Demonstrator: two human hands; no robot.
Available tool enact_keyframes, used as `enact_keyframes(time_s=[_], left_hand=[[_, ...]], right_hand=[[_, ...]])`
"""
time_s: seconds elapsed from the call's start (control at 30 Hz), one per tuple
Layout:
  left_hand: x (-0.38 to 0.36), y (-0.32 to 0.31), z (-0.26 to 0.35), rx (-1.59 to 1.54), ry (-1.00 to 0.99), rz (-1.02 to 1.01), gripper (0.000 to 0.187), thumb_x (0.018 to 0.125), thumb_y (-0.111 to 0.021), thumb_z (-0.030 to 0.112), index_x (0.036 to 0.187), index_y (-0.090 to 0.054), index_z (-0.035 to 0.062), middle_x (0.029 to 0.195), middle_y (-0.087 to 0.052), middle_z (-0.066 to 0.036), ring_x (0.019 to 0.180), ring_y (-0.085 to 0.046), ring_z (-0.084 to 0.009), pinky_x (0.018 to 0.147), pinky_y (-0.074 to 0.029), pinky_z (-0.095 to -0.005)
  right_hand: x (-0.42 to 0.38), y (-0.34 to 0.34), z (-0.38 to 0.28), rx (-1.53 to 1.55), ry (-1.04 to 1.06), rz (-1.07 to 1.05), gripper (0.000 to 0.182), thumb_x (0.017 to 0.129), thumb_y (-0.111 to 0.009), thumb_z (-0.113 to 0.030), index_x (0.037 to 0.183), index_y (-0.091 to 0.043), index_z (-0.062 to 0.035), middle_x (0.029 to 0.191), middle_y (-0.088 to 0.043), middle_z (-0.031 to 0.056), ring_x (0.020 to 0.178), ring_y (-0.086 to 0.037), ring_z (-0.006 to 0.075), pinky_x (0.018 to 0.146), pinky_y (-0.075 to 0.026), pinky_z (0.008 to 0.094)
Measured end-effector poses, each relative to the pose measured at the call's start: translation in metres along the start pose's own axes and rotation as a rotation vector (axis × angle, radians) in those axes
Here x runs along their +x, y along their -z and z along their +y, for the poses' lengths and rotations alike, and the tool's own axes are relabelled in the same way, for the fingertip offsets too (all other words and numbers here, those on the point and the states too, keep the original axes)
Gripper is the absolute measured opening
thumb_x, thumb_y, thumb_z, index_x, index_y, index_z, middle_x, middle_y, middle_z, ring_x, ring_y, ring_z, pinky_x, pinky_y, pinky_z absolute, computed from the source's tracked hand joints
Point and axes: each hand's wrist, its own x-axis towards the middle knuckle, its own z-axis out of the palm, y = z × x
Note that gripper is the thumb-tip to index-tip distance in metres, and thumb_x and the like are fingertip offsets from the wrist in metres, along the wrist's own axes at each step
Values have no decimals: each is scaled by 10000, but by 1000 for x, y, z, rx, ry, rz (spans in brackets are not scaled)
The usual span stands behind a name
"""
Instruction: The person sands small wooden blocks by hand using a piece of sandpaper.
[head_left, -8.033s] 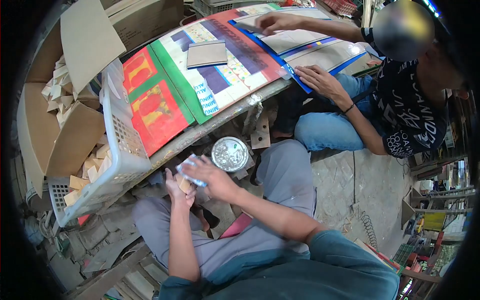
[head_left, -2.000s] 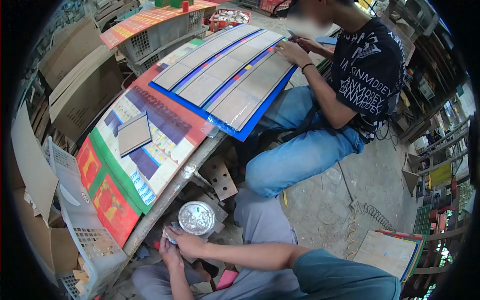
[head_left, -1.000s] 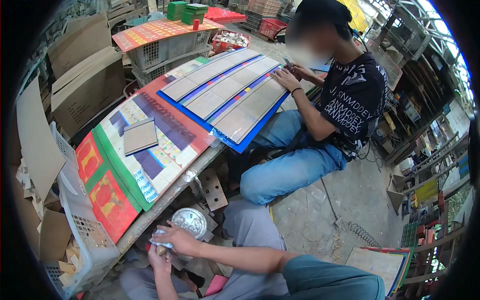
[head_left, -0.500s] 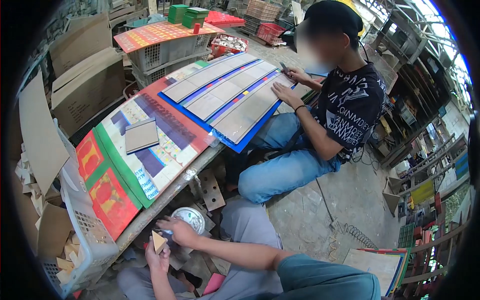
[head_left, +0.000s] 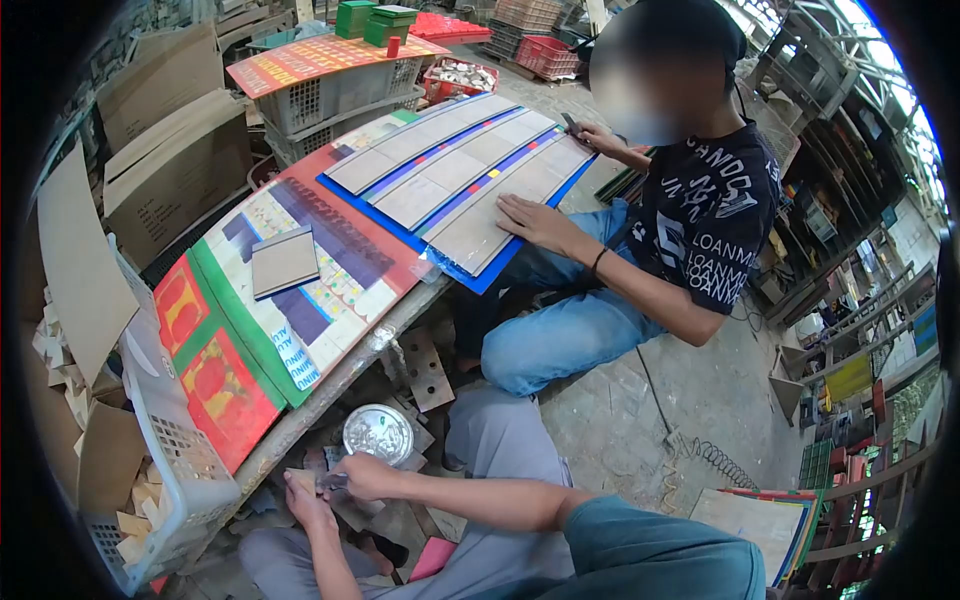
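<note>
My left hand point(head_left: 312, 508) is closed around a small wooden block point(head_left: 301, 481), pale with a flat face. My right hand point(head_left: 365, 476) is closed on a small grey tool point(head_left: 334, 482) that meets the block's edge; its exact kind is too small to tell. Just beyond my right hand stands a round metal tin point(head_left: 378, 434) with a shiny silvery surface. Both hands are low, over my lap and beside the table's near edge.
A seated co-worker point(head_left: 690, 230) rests one hand on long jointed panels point(head_left: 430, 180) on a blue sheet. A loose square panel point(head_left: 284, 262) lies on the table. A white plastic basket point(head_left: 180, 480) with wooden pieces stands left. A coiled hose point(head_left: 720, 465) lies on the floor.
My right hand has come away from the tin toward the block, and the tool now meets it. The block has turned in my left hand. The co-worker's near hand has slid along the panel.
</note>
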Motion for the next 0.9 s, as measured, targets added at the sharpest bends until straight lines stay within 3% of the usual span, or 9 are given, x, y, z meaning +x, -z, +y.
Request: enact_keyframes(time_s=[0.1,0.13,0.17,0.2,0.23,0.3,0.33,0.73,0.9], left_hand=[[2,-4,-2,-88,6,42,344,960,-375,415,942,-479,88,711,-492,-32,536,-448,-125,429,-343,-263],[-6,-11,-2,-78,78,71,337,963,-366,408,939,-476,90,725,-492,-35,535,-443,-128,430,-337,-271],[-11,-14,-3,-70,150,97,331,966,-357,401,935,-473,92,739,-492,-37,535,-437,-132,430,-331,-279],[-7,-8,-3,-19,185,2,339,971,-342,380,995,-496,78,863,-554,-62,659,-540,-166,528,-437,-317],[-4,-8,-8,-18,183,7,339,971,-342,380,995,-496,78,863,-554,-62,659,-540,-166,528,-437,-317],[-2,-12,-15,-142,86,32,367,976,-329,352,1096,-504,53,1023,-586,-93,874,-598,-206,732,-495,-345],[9,1,-22,-124,87,-96,361,978,-324,292,1168,-489,34,1171,-538,-128,1087,-530,-220,904,-440,-354],[-4,-9,-15,-104,150,-155,393,969,-394,319,1197,-480,11,1173,-535,-118,1075,-535,-233,896,-440,-367],[-5,-12,-13,-60,141,-63,377,971,-376,335,1176,-500,44,1142,-555,-97,1049,-546,-214,887,-437,-360]], right_hand=[[-15,15,-26,-44,-87,205,520,661,-474,25,1153,-600,-84,886,-630,227,809,-617,386,749,-483,424],[-12,9,-20,51,-8,275,550,663,-456,44,1191,-567,-65,1032,-606,228,951,-593,380,845,-468,410],[-12,1,-15,56,-10,271,550,663,-456,44,1191,-567,-65,1032,-606,228,951,-593,380,845,-468,410],[-13,-1,-17,51,128,348,569,663,-446,56,1212,-543,-53,1106,-575,224,1027,-558,374,900,-441,408],[-13,-3,-19,48,267,425,588,662,-436,67,1234,-520,-42,1179,-545,219,1102,-523,367,955,-414,405],[-21,-7,-23,42,267,312,620,664,-428,77,1272,-471,-33,1258,-489,218,1192,-452,354,1016,-360,410],[-22,-10,-26,38,286,272,624,664,-429,78,1278,-461,-29,1255,-493,214,1189,-456,352,1015,-362,408],[-15,-13,-13,-53,108,216,528,683,-473,18,1210,-499,18,1213,-522,222,1108,-513,369,963,-400,428],[-14,-12,-14,-62,173,235,540,688,-470,26,1227,-494,8,1212,-526,215,1128,-503,362,964,-400,424]])
